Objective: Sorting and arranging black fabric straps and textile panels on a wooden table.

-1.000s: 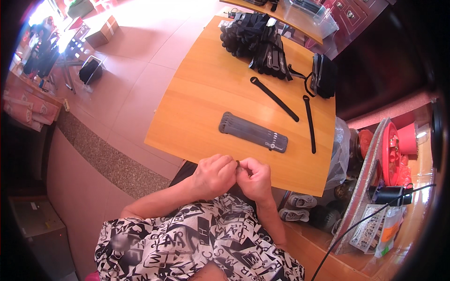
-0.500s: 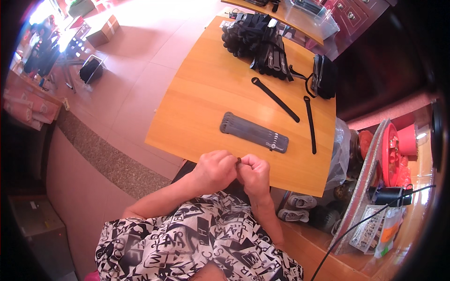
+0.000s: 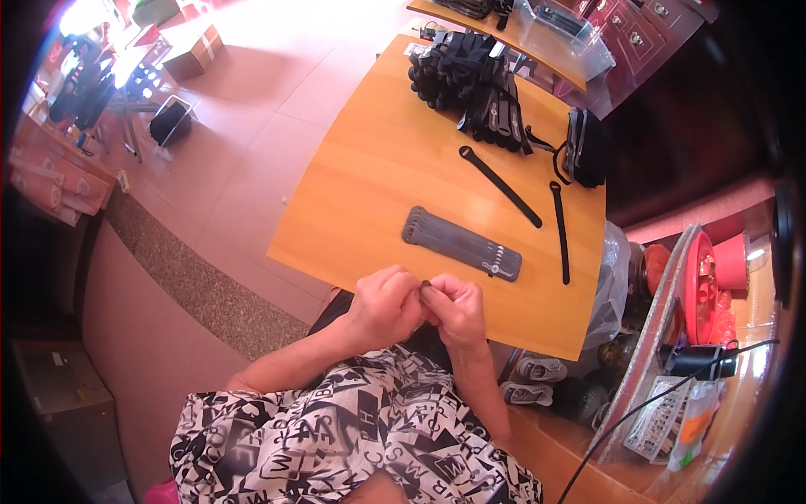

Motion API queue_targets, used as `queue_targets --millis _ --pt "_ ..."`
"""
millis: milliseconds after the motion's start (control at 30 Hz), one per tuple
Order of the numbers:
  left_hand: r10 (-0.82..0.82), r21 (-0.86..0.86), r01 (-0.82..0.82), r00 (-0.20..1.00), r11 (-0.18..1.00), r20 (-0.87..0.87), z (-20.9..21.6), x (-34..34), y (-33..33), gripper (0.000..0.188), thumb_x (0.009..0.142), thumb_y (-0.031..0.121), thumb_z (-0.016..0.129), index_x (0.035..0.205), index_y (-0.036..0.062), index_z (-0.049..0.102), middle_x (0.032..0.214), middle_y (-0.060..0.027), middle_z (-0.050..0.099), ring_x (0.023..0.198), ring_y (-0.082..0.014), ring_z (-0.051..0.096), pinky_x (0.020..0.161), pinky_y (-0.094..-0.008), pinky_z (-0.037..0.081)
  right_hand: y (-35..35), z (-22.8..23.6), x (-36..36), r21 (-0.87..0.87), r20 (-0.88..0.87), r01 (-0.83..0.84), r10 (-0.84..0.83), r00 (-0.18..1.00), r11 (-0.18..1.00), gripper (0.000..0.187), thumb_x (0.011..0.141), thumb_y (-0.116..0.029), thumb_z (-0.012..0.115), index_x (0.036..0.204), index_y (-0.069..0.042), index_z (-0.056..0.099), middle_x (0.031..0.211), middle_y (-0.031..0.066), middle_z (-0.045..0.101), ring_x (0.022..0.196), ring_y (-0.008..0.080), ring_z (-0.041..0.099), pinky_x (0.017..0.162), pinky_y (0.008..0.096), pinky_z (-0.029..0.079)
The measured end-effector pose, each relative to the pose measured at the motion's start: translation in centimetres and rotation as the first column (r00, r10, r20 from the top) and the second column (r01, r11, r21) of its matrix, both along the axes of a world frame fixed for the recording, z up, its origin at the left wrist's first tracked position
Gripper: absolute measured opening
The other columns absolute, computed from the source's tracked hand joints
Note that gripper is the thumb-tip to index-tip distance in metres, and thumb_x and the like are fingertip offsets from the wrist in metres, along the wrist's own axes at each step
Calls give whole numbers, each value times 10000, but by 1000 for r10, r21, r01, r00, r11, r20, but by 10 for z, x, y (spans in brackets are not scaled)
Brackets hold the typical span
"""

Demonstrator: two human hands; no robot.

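My left hand (image 3: 388, 307) and my right hand (image 3: 457, 312) meet at the table's near edge, both closed with their fingertips together. A small dark strip (image 3: 426, 284) shows at the pinch between them; most of it is hidden by the fingers. Just beyond my hands lies a fanned stack of grey straps (image 3: 462, 244) with rounded, holed ends. Farther off to the right, one loose black strap (image 3: 501, 186) lies slantwise, and a second black strap (image 3: 560, 233) lies beside it, nearly lengthwise.
On the wooden table (image 3: 344, 185), a big pile of black straps (image 3: 457, 71) sits at the back, beside a banded black bundle (image 3: 585, 147). Right of the table are a clear plastic bag (image 3: 611, 290), shoes (image 3: 537, 370) and a shelf with a red tray (image 3: 698, 290).
My hands stay together at the table edge; the fingers have shifted slightly around the dark strip. The table and everything on it sit slightly lower and farther right in the view.
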State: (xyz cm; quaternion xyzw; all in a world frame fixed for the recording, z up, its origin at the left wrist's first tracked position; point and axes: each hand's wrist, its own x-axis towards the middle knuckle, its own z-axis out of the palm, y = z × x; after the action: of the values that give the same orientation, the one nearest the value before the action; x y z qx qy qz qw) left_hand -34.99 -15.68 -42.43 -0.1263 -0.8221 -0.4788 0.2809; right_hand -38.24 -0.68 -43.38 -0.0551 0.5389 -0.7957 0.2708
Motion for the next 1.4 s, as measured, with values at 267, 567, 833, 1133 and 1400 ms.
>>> queue_targets --millis 267,567,833,1133,1400 --pt "-142 251 68 946 966 291 25 16 -5 58 898 -27 525 864 -12 570 718 -10 570 649 -68 523 580 -223 446 -14 24 16 67 -227 200 -180 957 977 116 873 -26 619 762 2 608 648 -14 583 588 27 482 514 192 375" --pt "73 382 -201 943 902 325 36 0 -16 94 888 57 581 820 -6 571 639 -31 523 599 -98 511 535 -247 422 -11 32 13 121 -553 347 -227 801 930 133 808 30 609 705 -28 546 626 -40 506 523 29 396 444 210 304" --pt "511 907 -414 798 80 319 55 -74 -224 119 878 33 553 759 31 548 668 -28 513 533 -116 478 461 -264 390 136 42 5 -277 -551 765 -748 370 582 120 823 -85 470 789 18 522 598 16 414 445 77 350 403 195 273" --pt "459 440 -346 870 828 -178 72 -111 -160 158 951 57 538 1062 33 648 954 -73 702 683 -66 575 587 -209 472 156 68 22 -87 -634 886 -711 304 456 355 782 -285 523 689 53 574 545 81 470 447 139 404 422 246 287" --pt "-85 -445 -55 954 894 -287 -27 -128 -94 278 665 -150 550 908 -36 620 957 -187 649 827 -351 628 708 -382 530 163 73 22 -12 -889 806 -376 263 592 278 801 -156 551 877 101 622 753 188 621 510 169 516 459 253 403"
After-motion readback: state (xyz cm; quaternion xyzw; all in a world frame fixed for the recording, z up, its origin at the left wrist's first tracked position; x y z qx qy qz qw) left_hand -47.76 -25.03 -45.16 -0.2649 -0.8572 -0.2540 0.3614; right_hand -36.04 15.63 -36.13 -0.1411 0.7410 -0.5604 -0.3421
